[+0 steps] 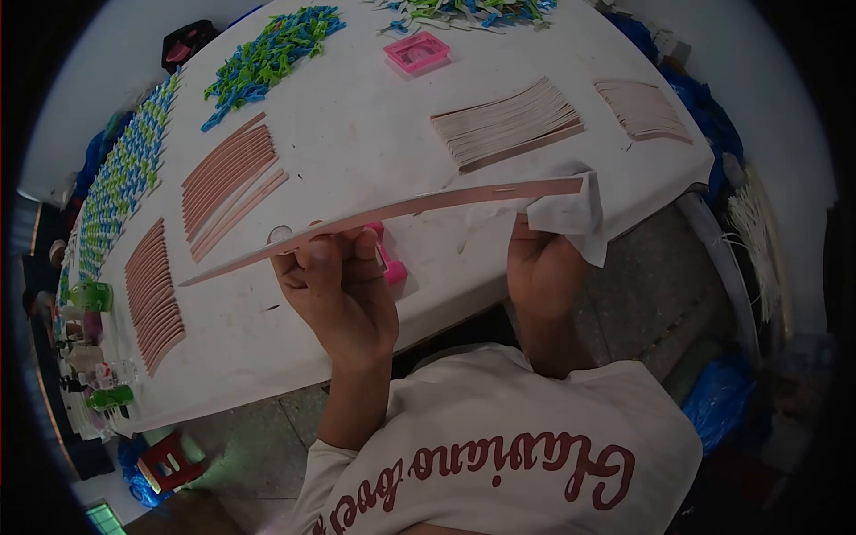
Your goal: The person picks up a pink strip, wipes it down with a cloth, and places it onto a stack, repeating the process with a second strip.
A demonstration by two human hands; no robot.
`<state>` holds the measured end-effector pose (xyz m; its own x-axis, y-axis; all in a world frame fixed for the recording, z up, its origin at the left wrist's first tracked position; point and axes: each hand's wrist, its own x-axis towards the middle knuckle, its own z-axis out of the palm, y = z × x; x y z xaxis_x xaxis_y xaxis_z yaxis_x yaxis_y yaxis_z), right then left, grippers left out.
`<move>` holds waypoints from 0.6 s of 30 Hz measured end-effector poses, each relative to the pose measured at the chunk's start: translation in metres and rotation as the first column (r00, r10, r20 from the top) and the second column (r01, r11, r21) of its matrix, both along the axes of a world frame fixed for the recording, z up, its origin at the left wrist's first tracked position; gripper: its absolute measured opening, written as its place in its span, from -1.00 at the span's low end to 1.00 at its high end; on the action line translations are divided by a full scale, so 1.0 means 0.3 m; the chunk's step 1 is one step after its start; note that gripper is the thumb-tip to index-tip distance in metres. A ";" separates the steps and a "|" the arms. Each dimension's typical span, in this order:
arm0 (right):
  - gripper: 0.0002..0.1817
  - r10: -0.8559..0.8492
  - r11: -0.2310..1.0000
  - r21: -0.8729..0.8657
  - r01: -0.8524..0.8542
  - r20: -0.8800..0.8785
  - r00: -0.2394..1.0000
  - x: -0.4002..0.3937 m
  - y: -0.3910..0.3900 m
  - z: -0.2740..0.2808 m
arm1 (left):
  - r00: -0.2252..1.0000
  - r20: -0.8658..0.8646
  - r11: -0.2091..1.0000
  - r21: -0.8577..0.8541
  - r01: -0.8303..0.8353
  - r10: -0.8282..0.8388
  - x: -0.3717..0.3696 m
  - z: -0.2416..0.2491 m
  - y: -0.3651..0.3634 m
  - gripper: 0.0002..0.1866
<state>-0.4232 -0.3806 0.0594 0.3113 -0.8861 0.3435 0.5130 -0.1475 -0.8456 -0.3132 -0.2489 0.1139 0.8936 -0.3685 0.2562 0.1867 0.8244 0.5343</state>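
A long, thin pinkish strip (419, 203) with a pale edge slants above the table, its pointed end at the left and its blunt end at the right. My left hand (334, 285) pinches it left of the middle, fingers closed around its lower side. My right hand (546, 267) is closed on a white cloth (562, 212), which is folded about the strip's right end. Part of my right fingers is hidden behind the cloth. Just behind my left hand lies a bright pink object (390, 259), partly covered by the fingers.
Rows of similar strips (230, 174) lie on the white table (348, 134), with more strips (153, 299) at left and a pale stack (508, 123) at right. Blue and green clips (267, 62) form a pile behind. A pink tray (417, 53) stands at the back; a red stool (171, 462) is below.
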 end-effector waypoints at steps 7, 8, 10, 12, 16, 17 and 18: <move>-0.63 -0.132 0.900 -0.433 -0.040 -0.359 0.924 0.024 0.094 -0.037 | 0.998 -0.063 0.999 -0.027 -0.024 0.022 -0.007 -0.011 -0.031 -0.75; -0.68 0.039 0.955 -0.281 -0.097 -0.204 0.978 0.060 0.136 -0.010 | 0.997 -0.077 1.000 -0.017 -0.027 0.025 -0.013 -0.012 -0.037 -0.75; -0.78 0.295 0.954 -0.006 -0.300 0.194 0.936 0.103 0.193 0.031 | 0.999 -0.027 0.997 0.066 -0.034 0.035 -0.028 -0.039 -0.031 -0.73; -0.77 0.309 0.948 0.008 -0.319 0.228 0.923 0.108 0.217 0.053 | 0.999 0.025 0.987 0.154 -0.048 0.045 -0.036 -0.053 -0.024 -0.71; -0.74 0.397 0.918 0.011 -0.397 -0.069 0.915 0.099 0.183 0.016 | 0.991 0.079 0.974 0.190 -0.124 0.111 -0.048 -0.043 -0.034 -0.65; -0.74 0.395 0.918 0.012 -0.395 -0.071 0.916 0.099 0.186 0.008 | 0.988 0.079 0.973 0.180 -0.147 0.135 -0.051 -0.037 -0.038 -0.63; -0.73 0.434 0.875 0.194 -0.442 0.089 0.897 0.101 0.193 0.002 | 0.988 0.076 0.973 0.179 -0.146 0.134 -0.050 -0.039 -0.036 -0.63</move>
